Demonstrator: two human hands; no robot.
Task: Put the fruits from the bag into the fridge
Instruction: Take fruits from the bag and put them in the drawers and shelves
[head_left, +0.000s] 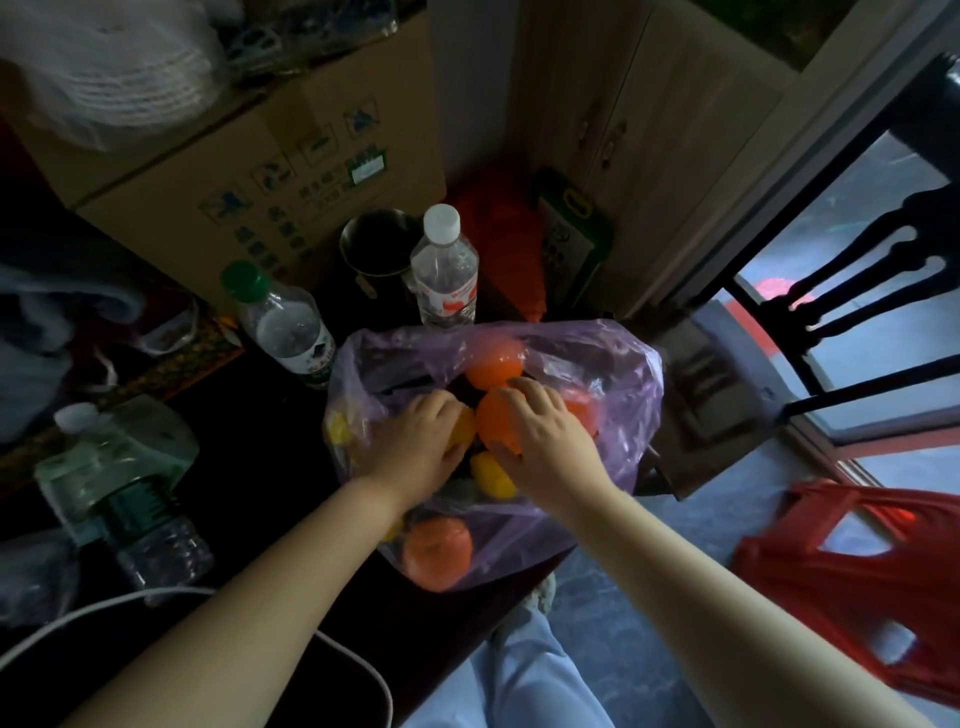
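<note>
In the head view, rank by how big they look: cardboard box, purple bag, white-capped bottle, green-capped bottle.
1. cardboard box
2. purple bag
3. white-capped bottle and green-capped bottle look about alike; the green-capped one is nearer the camera, so I won't rank them.

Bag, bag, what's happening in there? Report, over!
Left hand grips yellow fruit. Right hand grips orange. Both inside bag. Nothing blocks the hands.

Dim, perhaps window-lit, blurred warped edges
</note>
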